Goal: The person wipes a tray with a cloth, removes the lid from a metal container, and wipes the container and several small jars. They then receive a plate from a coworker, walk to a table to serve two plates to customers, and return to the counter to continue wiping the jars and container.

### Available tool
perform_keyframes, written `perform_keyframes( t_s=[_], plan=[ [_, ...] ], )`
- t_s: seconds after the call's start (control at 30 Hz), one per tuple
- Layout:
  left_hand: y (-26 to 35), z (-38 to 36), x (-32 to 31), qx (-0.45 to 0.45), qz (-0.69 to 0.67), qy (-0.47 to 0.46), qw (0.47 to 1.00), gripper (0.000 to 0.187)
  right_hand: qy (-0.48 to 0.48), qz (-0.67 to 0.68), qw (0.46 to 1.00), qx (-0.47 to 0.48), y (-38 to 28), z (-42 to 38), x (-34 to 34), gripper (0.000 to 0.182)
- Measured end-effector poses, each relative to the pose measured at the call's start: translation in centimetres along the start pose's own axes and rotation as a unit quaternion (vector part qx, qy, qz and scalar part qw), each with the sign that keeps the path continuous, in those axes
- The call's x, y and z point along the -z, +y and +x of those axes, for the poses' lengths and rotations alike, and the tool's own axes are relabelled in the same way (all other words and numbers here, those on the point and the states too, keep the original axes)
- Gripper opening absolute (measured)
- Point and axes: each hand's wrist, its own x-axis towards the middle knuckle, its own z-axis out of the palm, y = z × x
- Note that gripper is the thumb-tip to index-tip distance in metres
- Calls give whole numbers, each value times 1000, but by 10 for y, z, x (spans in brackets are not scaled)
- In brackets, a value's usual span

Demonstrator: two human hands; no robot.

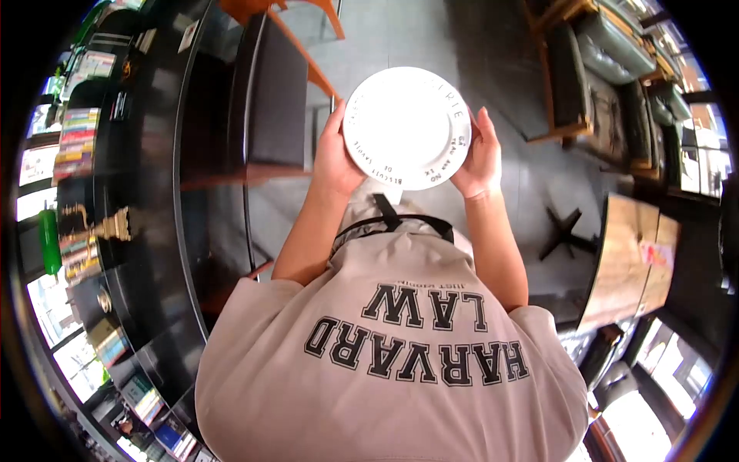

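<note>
A round white plate (404, 127) with dark lettering around its rim is held out in front of my body. My left hand (337, 154) grips its left edge, thumb up along the rim and fingers hidden beneath. On the opposite edge, my right hand (481, 158) holds the plate the same way, its fingers mostly behind the rim. The plate's middle is washed out by bright light. Below it show the light shirt (416, 339) with large letters and a dark waist strap (385, 219).
To the left runs a long dark counter (154, 154) with books (79, 142), a brass-coloured ornament (112, 225) and a green lampshade (49, 242). A dark chair (277, 92) stands beside it. On the right are a cushioned armchair (608, 115) and a wooden table (627, 262).
</note>
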Motion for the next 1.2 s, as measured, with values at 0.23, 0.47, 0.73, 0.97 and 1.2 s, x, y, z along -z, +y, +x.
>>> perform_keyframes(
  t_s=[0.23,0.47,0.73,0.97,1.2],
  plan=[
    [123,283,-59,6,1,-54,999,49,-57,-58,996,36,-79,288,-82,58],
    [212,564,-167,108,42,-114,987,48,-8,-99,978,184,-195,525,-158,54],
    [269,893,-292,160,62,-128,977,49,75,-138,952,264,-359,813,-209,51],
    [336,1144,-402,111,83,-110,984,50,83,-185,914,352,-488,1062,-271,50],
    [394,1409,-493,114,149,-110,976,52,118,-169,906,371,-606,1300,-314,49]
  ],
)
